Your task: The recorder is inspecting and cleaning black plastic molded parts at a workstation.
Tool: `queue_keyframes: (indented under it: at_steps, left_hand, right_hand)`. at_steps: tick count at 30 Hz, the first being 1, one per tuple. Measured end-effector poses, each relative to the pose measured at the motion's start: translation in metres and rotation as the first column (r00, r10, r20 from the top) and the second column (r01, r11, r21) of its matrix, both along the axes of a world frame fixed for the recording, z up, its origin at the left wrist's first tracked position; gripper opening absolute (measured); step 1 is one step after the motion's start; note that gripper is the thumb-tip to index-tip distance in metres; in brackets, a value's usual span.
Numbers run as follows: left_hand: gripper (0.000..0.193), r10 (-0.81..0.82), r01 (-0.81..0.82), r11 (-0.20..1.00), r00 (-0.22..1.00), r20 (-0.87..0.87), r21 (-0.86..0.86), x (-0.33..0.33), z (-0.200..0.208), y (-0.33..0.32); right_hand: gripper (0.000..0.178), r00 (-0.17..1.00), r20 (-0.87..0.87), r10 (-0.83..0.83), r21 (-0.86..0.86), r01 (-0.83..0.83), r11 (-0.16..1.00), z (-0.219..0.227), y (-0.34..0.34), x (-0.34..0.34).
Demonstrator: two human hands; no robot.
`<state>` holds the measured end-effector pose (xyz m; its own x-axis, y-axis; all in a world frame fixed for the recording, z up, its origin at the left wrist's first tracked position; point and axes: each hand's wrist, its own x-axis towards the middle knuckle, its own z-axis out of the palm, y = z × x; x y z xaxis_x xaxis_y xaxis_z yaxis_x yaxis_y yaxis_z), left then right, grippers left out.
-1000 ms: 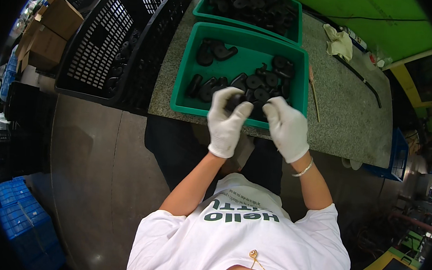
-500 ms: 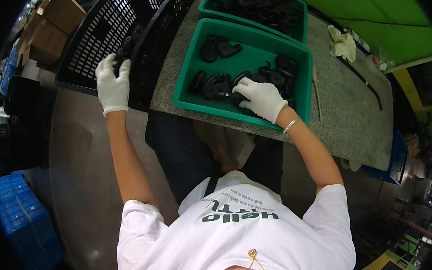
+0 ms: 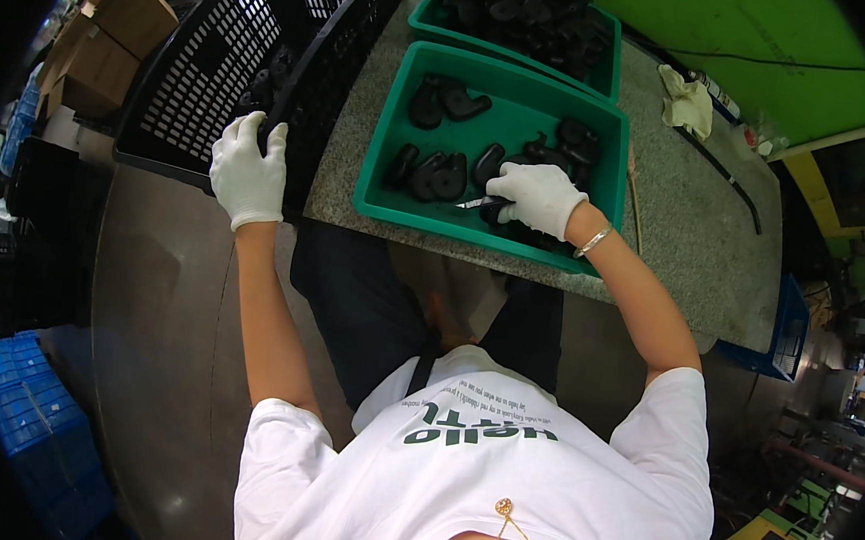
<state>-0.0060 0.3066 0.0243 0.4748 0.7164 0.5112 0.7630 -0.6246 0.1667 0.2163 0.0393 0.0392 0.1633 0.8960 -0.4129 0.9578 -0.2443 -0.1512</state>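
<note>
My left hand [image 3: 249, 172], in a white glove, is at the near end of a black perforated basket [image 3: 202, 63]. Its thumb and fingers stand apart, with only darkness visible between them. In the near green tray [image 3: 379, 181], my gloved right hand [image 3: 536, 199] is closed on a knife [image 3: 473, 204] whose short bright blade points left. The knife's handle is mostly hidden by the hand and dark parts. Around that hand lie several black curved moulded parts [image 3: 439, 177], with another pair of black parts [image 3: 449, 101] farther back in the tray.
Behind stands a second green tray [image 3: 619, 67] heaped with black parts. On the grey tabletop [image 3: 695, 238] are a pale cloth [image 3: 685, 102], a thin stick [image 3: 635, 204] and a black strip [image 3: 730, 180]. Cardboard boxes [image 3: 106, 57] and blue crates [image 3: 36, 413] stand left.
My left hand has shifted right along the basket's near end; the dark piece between its fingers no longer shows. My right hand has moved slightly right and nearer with the knife.
</note>
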Motion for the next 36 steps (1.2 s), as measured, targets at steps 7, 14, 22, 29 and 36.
queue_keyframes:
  at_steps: [7, 14, 22, 29, 36]
  left_hand:
    - [0.022, -0.179, 0.299, 0.953, 0.655, 0.734, -0.035, 0.008, 0.011, -0.041]
    - [0.042, -0.403, 0.872, 0.447, 0.394, 0.826, -0.199, 0.048, 0.001, -0.146]
    - [0.057, -0.596, 0.947, 0.314, 0.255, 0.761, -0.072, 0.061, -0.003, -0.171]
    - [0.035, -0.222, 0.910, 0.214, 0.399, 0.890, -0.355, 0.056, -0.004, -0.192]
    - [0.034, 0.054, 0.868, -0.013, 0.496, 0.866, -0.496, 0.053, -0.002, -0.197]
  right_hand:
    - [0.029, 0.149, -0.919, -0.365, 0.018, 0.941, 0.339, 0.014, -0.028, 0.008]
    - [0.034, -0.616, -0.787, -0.037, -0.546, 0.666, 0.508, 0.012, -0.043, -0.009]
    - [0.033, -0.656, -0.753, -0.051, -0.574, 0.616, 0.539, 0.007, -0.040, -0.054]
    - [0.033, 0.236, -0.941, -0.241, 0.119, 0.900, 0.419, 0.015, -0.045, -0.067]
    - [0.012, 0.880, -0.371, -0.296, 0.694, 0.475, 0.542, 0.038, -0.054, -0.079]
